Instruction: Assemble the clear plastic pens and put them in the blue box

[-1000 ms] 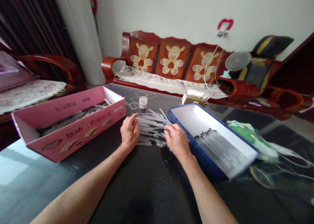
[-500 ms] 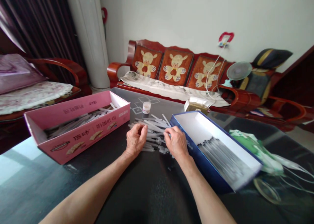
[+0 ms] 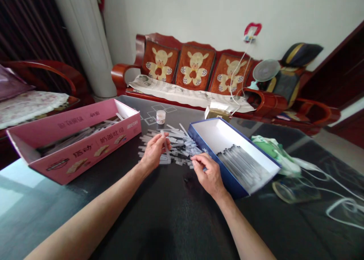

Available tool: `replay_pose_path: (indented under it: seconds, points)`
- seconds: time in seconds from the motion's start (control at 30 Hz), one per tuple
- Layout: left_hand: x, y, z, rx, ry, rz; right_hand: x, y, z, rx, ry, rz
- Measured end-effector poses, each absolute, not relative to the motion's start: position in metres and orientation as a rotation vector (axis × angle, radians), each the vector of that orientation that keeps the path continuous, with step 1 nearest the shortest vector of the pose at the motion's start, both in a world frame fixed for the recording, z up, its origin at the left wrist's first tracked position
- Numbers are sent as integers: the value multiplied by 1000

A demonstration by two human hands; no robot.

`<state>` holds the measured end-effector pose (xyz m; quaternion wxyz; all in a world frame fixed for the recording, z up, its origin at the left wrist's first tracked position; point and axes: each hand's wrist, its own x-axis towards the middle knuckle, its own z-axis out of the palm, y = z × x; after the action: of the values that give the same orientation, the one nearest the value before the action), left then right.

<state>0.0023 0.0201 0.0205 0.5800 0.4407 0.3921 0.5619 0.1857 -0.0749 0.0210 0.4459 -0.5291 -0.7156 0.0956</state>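
Note:
A pile of clear plastic tubes (image 3: 178, 144) lies on the dark glass table (image 3: 159, 214), between a pink carton (image 3: 71, 138) and a blue box (image 3: 257, 176). My left hand (image 3: 152, 153) is lifted a little over the pile's near edge and pinches one clear tube (image 3: 166, 150), which stands nearly upright. My right hand (image 3: 207, 172) rests on the table beside the blue box's near wall, fingers curled in a pinch; what they hold is too small to make out. More tubes lie in a neat row inside the blue box and loosely in the pink carton.
A small white jar (image 3: 160, 117) stands behind the pile. A tan tissue box (image 3: 217, 112) sits at the table's far edge. A green and white bag (image 3: 275, 153) with cords lies right of the blue box. A red wooden sofa (image 3: 196, 74) stands beyond.
My left hand has risen from the pile with one tube pinched in it. My right hand has drawn back towards me, off the pile and alongside the blue box.

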Motion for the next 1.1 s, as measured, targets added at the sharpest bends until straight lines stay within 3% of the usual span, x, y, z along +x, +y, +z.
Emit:
replay_pose_path:
  seconds: [0.2, 0.3, 0.57, 1.1]
  points:
    - [10, 17, 13, 2460, 1087, 1318, 198, -96, 2, -1272, -1968, 207]
    - [10, 10, 3, 2772, 1130, 1341, 198, -99, -6, -1292, -1976, 167]
    - [-13, 27, -7, 2679, 1373, 1561, 194, -71, -9, -1414, -1798, -75]
    - [-6, 27, -9, 2814, 1217, 1451, 169, -42, -3, -1535, -2074, -238]
